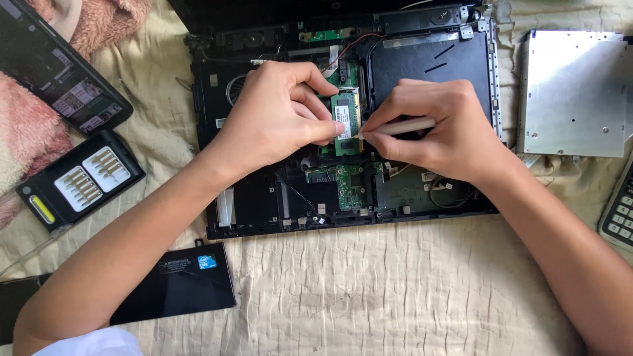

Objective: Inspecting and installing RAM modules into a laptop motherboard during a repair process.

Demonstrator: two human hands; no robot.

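An open laptop (277,191) is seen from above, lying upside down on a cream cloth (395,290) with its bottom cover taken off. Black parts and green boards are shown inside it.

A small green memory card (345,118) is seated in its slot near the middle of the laptop. The card is touched by the left hand (277,115), which is curled over it. The thumb and one finger are pressed at the card's left edge and bottom, so the card is pinched lightly.

A thin pale tool (402,126) is gripped by the right hand (438,128). The fingers are closed around it like a pencil. The tip of the tool is set at the right side of the card, just beside the left thumb. The two hands are nearly touching.

A green board (349,184) is seen just below the card, inside the laptop.

To the right of the laptop, a flat silver drive (573,92) is laid on the cloth. A calculator (620,217) is partly seen at the right edge.

To the left, a black bit case (79,178) is laid open, with rows of small metal bits and a yellow piece inside. A phone (59,72) is rested above it, beside a pink blanket (26,145). A black cover plate (184,283) with a small blue sticker is placed below the laptop, under the left arm.
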